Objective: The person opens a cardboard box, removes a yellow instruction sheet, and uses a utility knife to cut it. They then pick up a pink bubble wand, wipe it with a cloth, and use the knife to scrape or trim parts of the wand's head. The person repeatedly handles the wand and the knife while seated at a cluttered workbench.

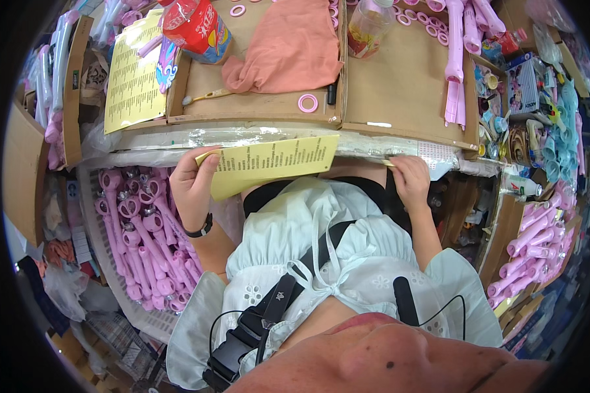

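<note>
My left hand (193,182) grips the left end of a yellow printed sheet (265,169), thumb on top, fingers underneath. The sheet is tilted over my lap, just below the table edge, and carries columns of small print. My right hand (412,185) is closed in a pinch beside the table edge, apart from the sheet. A small yellowish piece (388,163) shows at its fingertips, too little of it to tell its kind. Another yellow printed sheet (134,78) lies at the upper left, with a pink and blue cutout (166,65) over its right side.
Cardboard trays (406,98) cover the table, holding a salmon cloth (285,49), a red-labelled bottle (193,29), a clear jar (370,29), a brush (206,97) and pink rings (307,103). A crate (111,278) of pink plastic wands (152,242) stands left; pink parts (528,239) fill a box right.
</note>
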Demonstrator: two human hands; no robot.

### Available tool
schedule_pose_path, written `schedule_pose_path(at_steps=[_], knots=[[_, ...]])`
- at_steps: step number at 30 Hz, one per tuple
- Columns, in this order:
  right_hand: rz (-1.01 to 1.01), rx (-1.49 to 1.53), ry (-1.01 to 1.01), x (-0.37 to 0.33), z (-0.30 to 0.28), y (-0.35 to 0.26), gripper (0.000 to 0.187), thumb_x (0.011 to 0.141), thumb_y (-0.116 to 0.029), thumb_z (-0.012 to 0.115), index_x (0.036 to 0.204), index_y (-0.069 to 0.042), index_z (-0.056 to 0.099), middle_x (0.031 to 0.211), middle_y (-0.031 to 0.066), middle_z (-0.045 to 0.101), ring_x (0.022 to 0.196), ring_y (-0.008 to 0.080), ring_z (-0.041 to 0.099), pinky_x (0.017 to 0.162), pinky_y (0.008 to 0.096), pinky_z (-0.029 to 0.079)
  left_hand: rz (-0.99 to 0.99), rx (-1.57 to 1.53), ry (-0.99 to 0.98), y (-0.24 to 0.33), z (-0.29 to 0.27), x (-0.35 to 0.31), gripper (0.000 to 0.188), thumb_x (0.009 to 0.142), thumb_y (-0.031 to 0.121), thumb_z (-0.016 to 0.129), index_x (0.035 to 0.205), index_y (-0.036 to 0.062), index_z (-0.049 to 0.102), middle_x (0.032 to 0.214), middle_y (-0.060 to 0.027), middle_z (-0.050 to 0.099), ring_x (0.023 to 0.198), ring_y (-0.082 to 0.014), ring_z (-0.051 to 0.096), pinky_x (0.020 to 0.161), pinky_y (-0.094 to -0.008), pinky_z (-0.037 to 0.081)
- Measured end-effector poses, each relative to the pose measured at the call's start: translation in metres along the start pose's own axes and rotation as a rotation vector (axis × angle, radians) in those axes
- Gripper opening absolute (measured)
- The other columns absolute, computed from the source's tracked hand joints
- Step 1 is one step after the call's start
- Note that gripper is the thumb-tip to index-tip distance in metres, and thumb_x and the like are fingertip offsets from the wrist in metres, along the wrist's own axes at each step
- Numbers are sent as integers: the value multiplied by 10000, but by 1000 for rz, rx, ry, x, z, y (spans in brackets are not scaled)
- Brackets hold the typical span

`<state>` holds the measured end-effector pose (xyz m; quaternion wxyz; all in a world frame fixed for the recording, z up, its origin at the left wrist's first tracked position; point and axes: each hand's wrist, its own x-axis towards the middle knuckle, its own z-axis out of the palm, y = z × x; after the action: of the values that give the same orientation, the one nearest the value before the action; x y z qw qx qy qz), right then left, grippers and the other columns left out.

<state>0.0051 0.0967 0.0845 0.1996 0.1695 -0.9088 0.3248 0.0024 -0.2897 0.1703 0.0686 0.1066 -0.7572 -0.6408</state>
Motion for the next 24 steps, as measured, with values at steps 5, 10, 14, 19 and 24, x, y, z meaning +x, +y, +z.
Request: schedule_pose_path(at_steps=[5, 10, 14, 19, 24], knots=[[897, 956, 188, -9, 14, -5, 148, 953, -153, 468, 997, -12, 483, 811, 94, 599, 646, 147, 598, 570, 248, 483, -76, -108, 2, -1, 15, 1, 120, 868, 34, 588, 961, -33, 627, 831, -29, 636, 729, -56, 554, 661, -185, 433], [1113, 1074, 58, -31, 17, -27, 161, 950, -181, 461, 992, -26, 480, 785, 108, 602, 540, 153, 551, 520, 265, 469, -135, -129, -10, 3, 25, 2, 116, 859, 43, 596, 945, -27, 630, 829, -20, 639, 734, -60, 562, 664, -194, 445], [931, 1030, 191, -29, -2, -45, 126, 944, -137, 448, 985, -18, 459, 791, 144, 596, 508, 150, 522, 477, 253, 450, -126, -228, -164, 10, 32, 1, 120, 839, 20, 608, 948, -22, 639, 856, -40, 655, 756, -73, 580, 687, -211, 462], [398, 893, 107, 27, -33, -50, 239, 944, -184, 470, 1100, -6, 438, 772, 106, 568, 568, 83, 474, 517, 181, 395, -65, -203, -341, 25, 44, -6, 96, 780, 1, 662, 872, -26, 661, 830, -62, 666, 751, -80, 604, 674, -208, 470], [312, 1008, -276, 78, -40, -79, 262, 926, -95, 497, 1175, -16, 476, 752, 92, 579, 593, 79, 501, 517, 181, 403, -61, -330, -438, 44, 43, -21, 87, 813, 12, 632, 888, -25, 658, 841, -59, 672, 754, -81, 607, 677, -211, 475]])
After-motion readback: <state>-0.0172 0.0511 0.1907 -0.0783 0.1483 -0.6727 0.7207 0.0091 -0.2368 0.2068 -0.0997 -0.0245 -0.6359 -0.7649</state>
